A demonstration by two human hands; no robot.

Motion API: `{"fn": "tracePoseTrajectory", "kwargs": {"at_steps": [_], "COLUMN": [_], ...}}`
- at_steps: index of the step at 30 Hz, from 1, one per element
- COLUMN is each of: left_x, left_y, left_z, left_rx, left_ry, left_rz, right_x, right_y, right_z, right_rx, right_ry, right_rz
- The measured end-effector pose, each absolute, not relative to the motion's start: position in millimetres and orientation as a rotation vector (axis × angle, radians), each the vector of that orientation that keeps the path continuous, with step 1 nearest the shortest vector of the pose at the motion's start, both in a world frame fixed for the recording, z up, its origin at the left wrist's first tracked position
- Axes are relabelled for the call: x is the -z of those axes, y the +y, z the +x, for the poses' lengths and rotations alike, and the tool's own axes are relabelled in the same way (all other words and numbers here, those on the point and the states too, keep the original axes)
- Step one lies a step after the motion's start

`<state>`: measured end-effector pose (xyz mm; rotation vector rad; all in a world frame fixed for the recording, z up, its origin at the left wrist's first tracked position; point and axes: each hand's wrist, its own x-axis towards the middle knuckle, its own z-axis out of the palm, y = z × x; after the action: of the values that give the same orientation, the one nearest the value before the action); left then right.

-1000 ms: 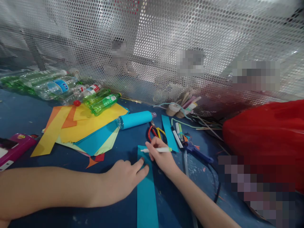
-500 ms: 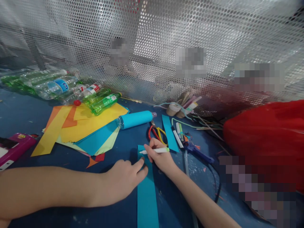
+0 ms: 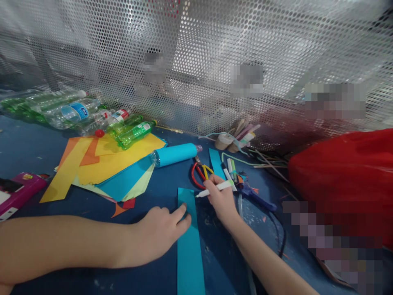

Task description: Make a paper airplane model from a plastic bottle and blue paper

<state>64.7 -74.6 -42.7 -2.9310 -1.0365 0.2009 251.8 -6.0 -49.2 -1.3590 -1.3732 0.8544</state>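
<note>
The right hand (image 3: 224, 207) holds the marker (image 3: 223, 187) in a narrow pinch. The marker is tilted, its tip pointing left, toward the left hand's side. The tip sits at the right edge of the strip (image 3: 188, 241), near its far end; contact cannot be determined.

The left hand (image 3: 161, 229) lies palm down, two fingers extended and slightly parted, fingertips resting on the strip. Its thumb is hidden. The strip lies flat on the table (image 3: 135, 282), between the two hands, and runs toward the wearer.

Scissors (image 3: 199, 162) lie just beyond the right hand, which partly covers their handles. A second strip (image 3: 216, 162) lies beyond the same hand. To its right are the spare markers (image 3: 231, 169), then the blue tool (image 3: 258, 198).

Beyond the left hand is the paper stack (image 3: 123, 170). The wrapped bottle (image 3: 175, 155) lies on its side, ahead of both hands. Farther left, more bottles (image 3: 70, 110) lie on their sides, near the mesh screen (image 3: 196, 61).
</note>
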Motion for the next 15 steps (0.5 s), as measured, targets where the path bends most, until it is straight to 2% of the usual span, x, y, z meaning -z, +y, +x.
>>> {"fn": "tracePoseTrajectory", "kwargs": {"at_steps": [15], "left_x": [42.9], "left_y": [-75.6], "left_z": [64.8], "left_rx": [-0.183], "left_ry": [-1.040], "left_rz": [-2.917], "right_x": [49.1], "right_y": [-5.7], "right_z": [249.6], "right_rx": [-0.713], "right_ry": [-1.529], "right_rz": [-1.385]}}
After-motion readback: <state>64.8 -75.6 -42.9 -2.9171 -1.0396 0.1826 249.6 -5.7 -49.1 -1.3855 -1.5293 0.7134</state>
